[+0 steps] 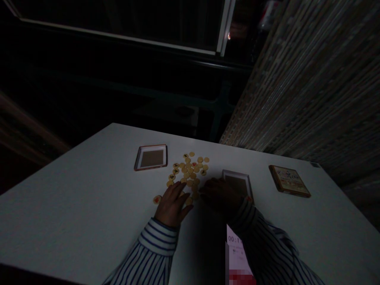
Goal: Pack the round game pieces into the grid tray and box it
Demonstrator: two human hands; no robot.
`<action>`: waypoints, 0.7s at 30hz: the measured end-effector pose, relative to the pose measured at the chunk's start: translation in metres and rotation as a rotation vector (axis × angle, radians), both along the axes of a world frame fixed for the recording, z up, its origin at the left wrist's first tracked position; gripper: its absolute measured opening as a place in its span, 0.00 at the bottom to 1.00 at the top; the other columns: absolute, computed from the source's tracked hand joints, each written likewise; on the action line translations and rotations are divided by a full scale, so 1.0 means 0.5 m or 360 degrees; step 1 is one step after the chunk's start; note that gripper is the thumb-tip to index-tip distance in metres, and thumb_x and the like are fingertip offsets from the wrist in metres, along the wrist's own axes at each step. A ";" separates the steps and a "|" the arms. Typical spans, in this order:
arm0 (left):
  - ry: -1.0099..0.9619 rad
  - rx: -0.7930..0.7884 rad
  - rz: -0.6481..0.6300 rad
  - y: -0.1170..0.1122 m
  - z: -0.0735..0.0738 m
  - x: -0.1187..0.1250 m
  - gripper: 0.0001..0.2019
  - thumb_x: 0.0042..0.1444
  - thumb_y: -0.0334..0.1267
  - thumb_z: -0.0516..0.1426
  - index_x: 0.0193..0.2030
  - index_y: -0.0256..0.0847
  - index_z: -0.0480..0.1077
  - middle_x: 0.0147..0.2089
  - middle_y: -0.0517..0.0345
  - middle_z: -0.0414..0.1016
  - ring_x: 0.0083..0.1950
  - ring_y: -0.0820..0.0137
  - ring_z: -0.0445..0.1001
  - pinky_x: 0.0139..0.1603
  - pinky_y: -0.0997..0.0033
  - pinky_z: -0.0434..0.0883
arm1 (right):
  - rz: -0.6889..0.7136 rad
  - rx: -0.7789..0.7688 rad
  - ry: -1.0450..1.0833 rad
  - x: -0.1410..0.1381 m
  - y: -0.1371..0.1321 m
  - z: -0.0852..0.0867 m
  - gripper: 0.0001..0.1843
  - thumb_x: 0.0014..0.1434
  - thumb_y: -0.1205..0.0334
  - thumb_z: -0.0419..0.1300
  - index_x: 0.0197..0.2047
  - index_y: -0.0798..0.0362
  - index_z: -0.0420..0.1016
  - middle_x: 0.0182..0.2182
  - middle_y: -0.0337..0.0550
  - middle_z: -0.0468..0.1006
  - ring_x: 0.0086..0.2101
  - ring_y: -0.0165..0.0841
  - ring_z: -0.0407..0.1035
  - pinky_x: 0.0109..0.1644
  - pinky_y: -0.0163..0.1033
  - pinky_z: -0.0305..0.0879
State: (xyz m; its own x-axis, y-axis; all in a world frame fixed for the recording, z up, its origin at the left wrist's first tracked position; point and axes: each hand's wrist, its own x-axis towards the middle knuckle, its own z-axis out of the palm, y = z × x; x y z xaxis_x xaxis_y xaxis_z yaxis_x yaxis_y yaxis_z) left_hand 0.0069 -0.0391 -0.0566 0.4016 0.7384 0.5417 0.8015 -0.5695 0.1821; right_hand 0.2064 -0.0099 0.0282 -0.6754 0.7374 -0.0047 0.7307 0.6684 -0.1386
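Round pale Chinese chess pieces (186, 171) lie in a loose pile in the middle of the white table; a few show black or red characters, while most look blank on top. My left hand (172, 202) rests over the near left side of the pile, fingers apart and touching pieces. One piece with a red mark (157, 199) lies just left of that hand. At the pile's right edge is my right hand (221, 196), in deep shadow, with its fingertips close to the pieces. Whether those fingers hold anything is too dark to see.
A shallow open box tray (139, 165) sits left of the pile. Another open tray (249, 183) is partly hidden behind my right hand. Farther right lies a box with a printed top (289, 181). A lit phone screen (237, 253) shows below my right forearm. A bead-like curtain (297, 91) hangs behind the table.
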 end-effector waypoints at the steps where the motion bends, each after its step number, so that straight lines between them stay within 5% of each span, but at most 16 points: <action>1: 0.0006 -0.0009 0.0000 -0.001 0.001 0.000 0.13 0.50 0.41 0.57 0.41 0.36 0.73 0.54 0.40 0.67 0.57 0.52 0.61 0.52 0.46 0.65 | 0.0005 -0.0005 0.0006 -0.003 0.002 -0.002 0.12 0.59 0.60 0.51 0.43 0.51 0.73 0.37 0.45 0.74 0.40 0.35 0.65 0.42 0.40 0.57; 12: -0.0037 -0.0009 -0.0012 0.001 0.009 0.005 0.11 0.51 0.41 0.56 0.39 0.38 0.72 0.52 0.44 0.69 0.55 0.55 0.63 0.52 0.49 0.66 | 0.0043 0.0034 0.0056 -0.007 0.018 -0.016 0.12 0.60 0.60 0.51 0.43 0.50 0.72 0.36 0.45 0.74 0.40 0.35 0.65 0.43 0.40 0.56; 21: -0.0379 -0.0022 0.0142 -0.008 0.033 0.004 0.13 0.52 0.38 0.56 0.46 0.42 0.69 0.47 0.51 0.71 0.49 0.63 0.67 0.48 0.58 0.68 | 0.0043 0.0040 0.0086 0.000 0.020 -0.013 0.12 0.59 0.61 0.51 0.43 0.51 0.72 0.38 0.46 0.73 0.40 0.35 0.64 0.42 0.41 0.55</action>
